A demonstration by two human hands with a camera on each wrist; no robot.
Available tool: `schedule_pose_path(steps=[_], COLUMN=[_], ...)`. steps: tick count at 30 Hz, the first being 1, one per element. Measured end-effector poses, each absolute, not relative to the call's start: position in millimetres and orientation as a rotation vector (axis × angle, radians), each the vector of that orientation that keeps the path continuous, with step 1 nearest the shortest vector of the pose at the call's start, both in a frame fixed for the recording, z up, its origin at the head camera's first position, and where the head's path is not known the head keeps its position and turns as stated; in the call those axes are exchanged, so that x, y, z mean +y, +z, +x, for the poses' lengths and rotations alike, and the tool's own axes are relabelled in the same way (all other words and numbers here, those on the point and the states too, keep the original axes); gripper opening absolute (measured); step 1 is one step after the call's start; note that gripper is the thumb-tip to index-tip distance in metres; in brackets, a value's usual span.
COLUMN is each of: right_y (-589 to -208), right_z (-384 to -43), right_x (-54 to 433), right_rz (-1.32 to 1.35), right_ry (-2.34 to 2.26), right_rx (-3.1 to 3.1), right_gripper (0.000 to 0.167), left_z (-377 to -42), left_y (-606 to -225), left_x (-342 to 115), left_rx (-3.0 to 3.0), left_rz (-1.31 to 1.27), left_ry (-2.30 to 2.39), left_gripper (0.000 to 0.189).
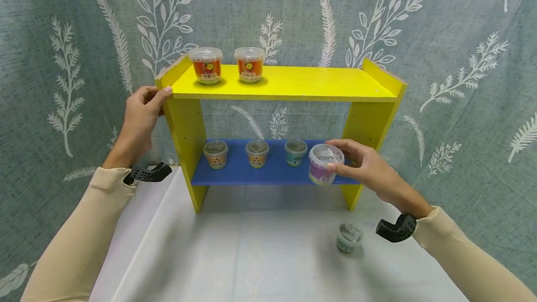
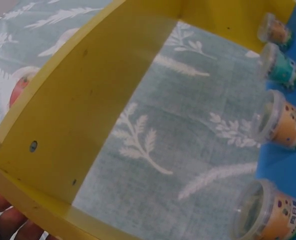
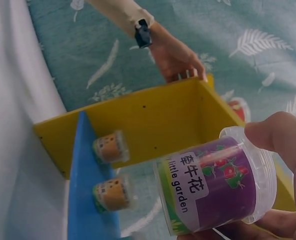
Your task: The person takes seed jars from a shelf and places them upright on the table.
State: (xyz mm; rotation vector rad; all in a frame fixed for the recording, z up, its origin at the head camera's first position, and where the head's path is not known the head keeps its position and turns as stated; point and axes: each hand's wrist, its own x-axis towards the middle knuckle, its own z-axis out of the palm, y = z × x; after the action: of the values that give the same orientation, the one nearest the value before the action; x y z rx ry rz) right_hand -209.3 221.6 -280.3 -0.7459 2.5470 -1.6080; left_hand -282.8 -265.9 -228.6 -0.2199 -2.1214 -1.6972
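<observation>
My right hand [image 1: 365, 164] pinches a clear plastic cup with a purple label [image 1: 322, 171] in front of the blue shelf board [image 1: 272, 176], near its right end. In the right wrist view the purple cup [image 3: 213, 185] lies tilted between thumb and fingers, its label reading "little garden". At the upper left corner of the yellow shelf unit [image 1: 184, 129], my left hand [image 1: 140, 111] grips the side panel, thumb at the front edge. Two orange-labelled cups [image 1: 216, 154] and a teal-labelled cup [image 1: 295, 153] stand on the blue board.
Two red-labelled cups [image 1: 207, 65] with lids stand on the yellow top board [image 1: 310, 80], toward its left. Another clear cup with a greenish label [image 1: 349, 237] sits on the white table [image 1: 268, 255] at the front right. A patterned curtain [image 1: 293, 13] hangs behind.
</observation>
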Motion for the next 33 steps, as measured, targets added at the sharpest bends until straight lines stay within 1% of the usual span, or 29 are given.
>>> schedule_pose_path(steps=[19, 33], right_y=[-328.9, -354.4], right_z=[-206.6, -203.0], right_x=[229.4, 232.1], right_rz=[-0.724, -0.669], right_ry=[-1.595, -1.659], right_rx=[2.479, 2.388], right_gripper=[0.052, 0.056], left_z=[-283.3, -282.4], left_y=[-228.6, -230.1], left_x=[-264.5, -266.3], left_rx=[-2.114, -2.117], left_rz=[-0.237, -0.245], left_ry=[-1.714, -1.708], left_gripper=[0.039, 0.039])
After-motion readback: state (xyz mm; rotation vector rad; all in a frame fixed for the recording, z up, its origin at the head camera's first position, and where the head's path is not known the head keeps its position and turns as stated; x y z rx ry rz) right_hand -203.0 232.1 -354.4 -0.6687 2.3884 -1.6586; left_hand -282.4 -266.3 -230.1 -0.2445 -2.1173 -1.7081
